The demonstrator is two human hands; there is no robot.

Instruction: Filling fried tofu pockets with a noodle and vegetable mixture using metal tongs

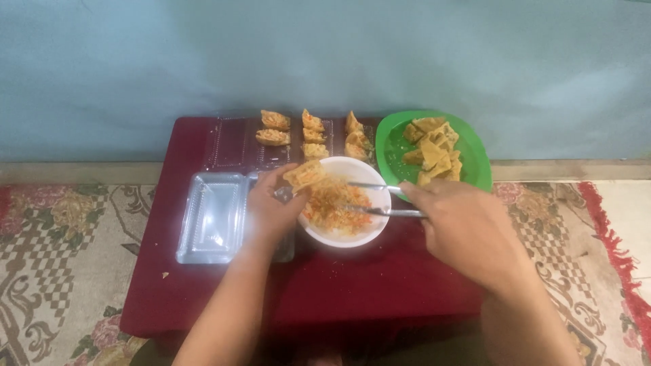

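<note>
Against a pale blue wall, on the low maroon bench [203,298], the left hand [271,210] fingers pinch a golden fried tofu pocket [304,174] over the white bowl of orange shredded filling [376,234], while the right hand [461,227] grips metal tongs [380,200] mid-stuffing; next, filling must go carefully into the pocket.

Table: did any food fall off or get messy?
Almost nothing. One small crumb lies alone on the red table, below the clear tray. The filling stays inside the white bowl, and the pieces on the green plate are piled loosely but none has slid off.
</note>
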